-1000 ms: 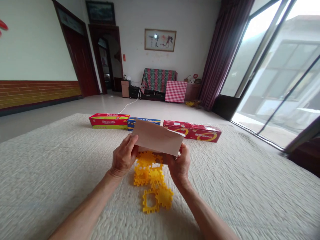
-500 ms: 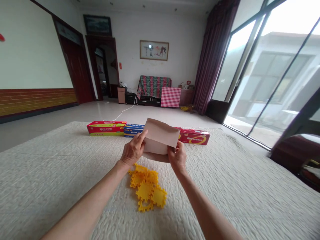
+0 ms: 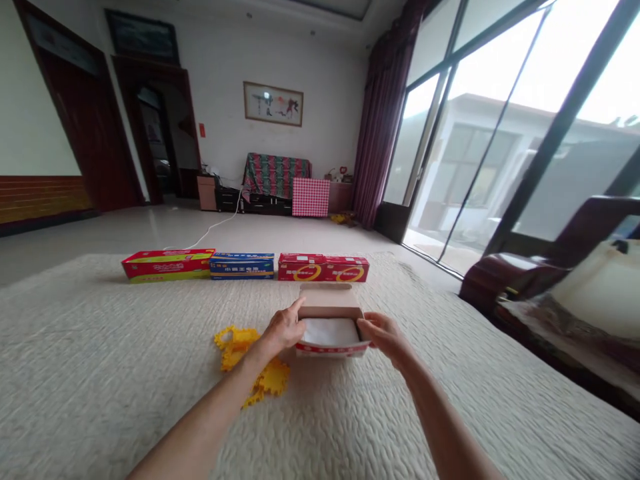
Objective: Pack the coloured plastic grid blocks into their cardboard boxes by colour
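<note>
An open cardboard box (image 3: 330,349) with a red and white front is between my hands, its lid flap raised at the back. Something white (image 3: 331,331) lies inside it. My left hand (image 3: 286,327) grips the box's left side, thumb over the rim. The right side is pinched by my right hand (image 3: 381,333). Yellow interlocking plastic pieces (image 3: 274,377) lie to the left, partly hidden by my left forearm.
Behind the box stand a red and green box (image 3: 167,265), a blue box (image 3: 242,266) and two red boxes (image 3: 323,268) in a row on the cream quilted cover (image 3: 150,347). A dark wooden seat (image 3: 480,277) is at the right.
The view has turned right. The box has tipped and come lower, to the right of the yellow pieces, so its white content now shows. Both hands still hold it.
</note>
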A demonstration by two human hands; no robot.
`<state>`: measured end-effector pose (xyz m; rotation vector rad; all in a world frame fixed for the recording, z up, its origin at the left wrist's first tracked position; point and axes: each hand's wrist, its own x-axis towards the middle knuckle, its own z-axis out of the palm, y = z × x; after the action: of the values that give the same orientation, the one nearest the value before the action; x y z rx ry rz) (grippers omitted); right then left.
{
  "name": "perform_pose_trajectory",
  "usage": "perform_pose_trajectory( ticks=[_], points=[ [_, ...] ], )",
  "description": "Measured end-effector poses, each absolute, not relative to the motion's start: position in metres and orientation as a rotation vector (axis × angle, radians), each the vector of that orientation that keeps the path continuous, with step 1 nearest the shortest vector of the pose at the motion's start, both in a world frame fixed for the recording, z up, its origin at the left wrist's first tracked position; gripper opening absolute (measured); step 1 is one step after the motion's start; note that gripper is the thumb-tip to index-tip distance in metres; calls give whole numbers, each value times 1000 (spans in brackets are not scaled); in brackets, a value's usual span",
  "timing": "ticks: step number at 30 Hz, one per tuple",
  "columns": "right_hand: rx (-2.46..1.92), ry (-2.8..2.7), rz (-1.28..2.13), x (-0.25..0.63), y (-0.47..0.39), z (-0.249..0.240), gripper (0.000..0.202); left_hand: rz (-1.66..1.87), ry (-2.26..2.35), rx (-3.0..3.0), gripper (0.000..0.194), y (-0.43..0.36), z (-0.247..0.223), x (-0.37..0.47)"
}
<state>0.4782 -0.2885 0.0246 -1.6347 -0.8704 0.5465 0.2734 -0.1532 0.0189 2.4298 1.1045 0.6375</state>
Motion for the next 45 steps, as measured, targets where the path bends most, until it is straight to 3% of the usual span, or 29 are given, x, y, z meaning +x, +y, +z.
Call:
perform_pose_trajectory(
  ticks=[4, 12, 19, 23, 33, 35, 40, 45],
  points=[
    [-1692, -804, 462, 498, -296, 12, 15, 667, 1094, 2369, 59, -158, 13, 296],
    [-1604, -589, 314, 520, -307, 21, 49, 1013, 1188, 2039, 54, -159, 14, 301],
    [-1569, -787, 302, 509, -296, 18, 36, 1055, 1042, 1772, 42, -162, 7, 309],
    [-1778, -861, 123, 509, -290, 8, 44, 1042, 980, 1723, 47, -164, -4, 318],
    [-1550, -959, 440, 510, -280, -3, 76, 1060, 982, 1708, 59, -163, -20, 315],
    [-1527, -987, 442, 507, -281, -2, 74, 1080, 997, 1710, 58, -162, -22, 314],
    [-1507, -1203, 549, 507, -296, 11, 44, 1113, 961, 1733, 50, -160, -29, 313],
    [-1498, -1385, 712, 510, -308, 18, 48, 1152, 930, 1735, 62, -159, -32, 313]
  ],
)
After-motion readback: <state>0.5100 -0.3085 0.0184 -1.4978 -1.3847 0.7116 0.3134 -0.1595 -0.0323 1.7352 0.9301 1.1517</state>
